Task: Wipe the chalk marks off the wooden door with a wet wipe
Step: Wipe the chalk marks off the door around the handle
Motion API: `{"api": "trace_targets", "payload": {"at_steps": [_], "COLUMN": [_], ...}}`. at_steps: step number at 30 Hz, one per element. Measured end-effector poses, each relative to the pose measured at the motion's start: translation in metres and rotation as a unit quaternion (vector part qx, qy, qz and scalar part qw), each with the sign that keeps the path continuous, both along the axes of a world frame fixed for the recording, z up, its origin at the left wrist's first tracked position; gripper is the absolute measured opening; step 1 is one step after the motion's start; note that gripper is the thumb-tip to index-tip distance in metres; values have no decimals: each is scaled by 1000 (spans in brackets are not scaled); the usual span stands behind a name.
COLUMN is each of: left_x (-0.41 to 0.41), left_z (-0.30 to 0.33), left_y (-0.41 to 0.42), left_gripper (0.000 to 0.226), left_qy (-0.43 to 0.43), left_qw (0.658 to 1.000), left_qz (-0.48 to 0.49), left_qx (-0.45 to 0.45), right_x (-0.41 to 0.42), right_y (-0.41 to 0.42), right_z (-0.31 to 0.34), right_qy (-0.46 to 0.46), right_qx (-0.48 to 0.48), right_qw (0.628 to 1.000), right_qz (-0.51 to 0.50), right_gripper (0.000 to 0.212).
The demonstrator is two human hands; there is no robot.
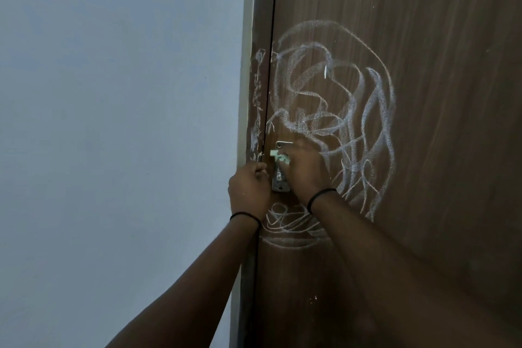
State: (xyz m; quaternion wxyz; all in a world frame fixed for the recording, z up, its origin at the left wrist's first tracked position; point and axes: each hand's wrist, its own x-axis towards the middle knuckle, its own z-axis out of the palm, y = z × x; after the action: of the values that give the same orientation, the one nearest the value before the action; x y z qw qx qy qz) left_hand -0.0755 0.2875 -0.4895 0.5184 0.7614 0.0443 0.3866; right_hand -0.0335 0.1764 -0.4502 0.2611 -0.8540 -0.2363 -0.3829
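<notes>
Here, both hands work at the metal lock plate on the chalk-scrawled wooden door.

The right hand pinches a pale green wet wipe against the plate; the left hand is curled at the door's edge, perhaps gripping something, though the dim view hides what. White chalk marks loop above, beside and below the hands.
</notes>
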Motion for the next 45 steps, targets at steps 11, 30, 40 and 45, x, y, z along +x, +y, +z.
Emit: {"api": "trace_targets", "payload": {"at_steps": [11, 30, 40, 45], "left_x": [8, 26, 33, 35], "left_z": [-10, 2, 0, 0], "left_y": [0, -7, -5, -4], "left_gripper": [30, 35, 30, 30], "left_qy": [-31, -69, -62, -63], "left_qw": [999, 985, 976, 974], "left_qz": [9, -79, -103, -109], "left_qx": [-24, -135, -181, -190], "right_x": [11, -6, 0, 2], "right_y": [-10, -27, -28, -13], "right_z": [12, 11, 16, 15], "right_qy": [-36, 62, 84, 7], "right_qx": [-67, 21, -33, -6], "right_qw": [997, 998, 996, 1000], "right_qz": [-3, -14, -18, 1], "right_gripper": [8, 15, 21, 14]}}
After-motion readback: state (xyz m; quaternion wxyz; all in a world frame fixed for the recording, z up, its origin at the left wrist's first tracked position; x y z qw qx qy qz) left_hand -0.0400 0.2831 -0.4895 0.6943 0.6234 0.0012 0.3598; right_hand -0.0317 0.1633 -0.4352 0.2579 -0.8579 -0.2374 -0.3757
